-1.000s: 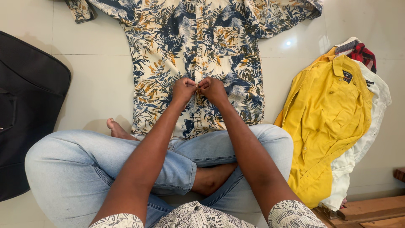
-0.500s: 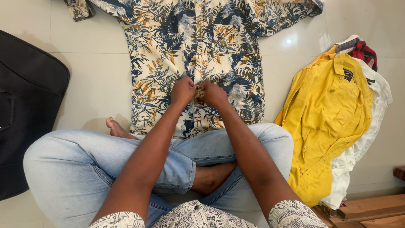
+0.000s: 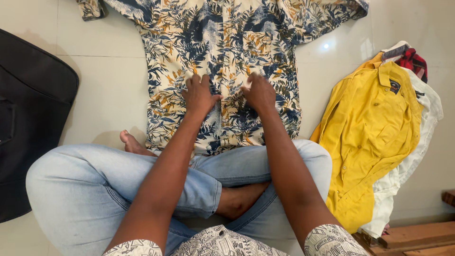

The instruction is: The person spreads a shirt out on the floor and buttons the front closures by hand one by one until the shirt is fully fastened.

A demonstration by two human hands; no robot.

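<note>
Hands flat, grip open and empty: left hand [image 3: 199,95] and right hand [image 3: 258,91] pressed side by side on leaf-print shirt [image 3: 222,42] spread over tiled floor [image 3: 109,95], yellow shirt [image 3: 369,132] nearby.

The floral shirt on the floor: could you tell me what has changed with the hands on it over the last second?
Both hands let go of the pinched spot at the shirt's front opening and moved apart. The left hand and right hand now lie open and flat on the floral shirt, one on each side of the opening. The yellow shirt, the black bag and the crossed legs stayed as they were.
</note>
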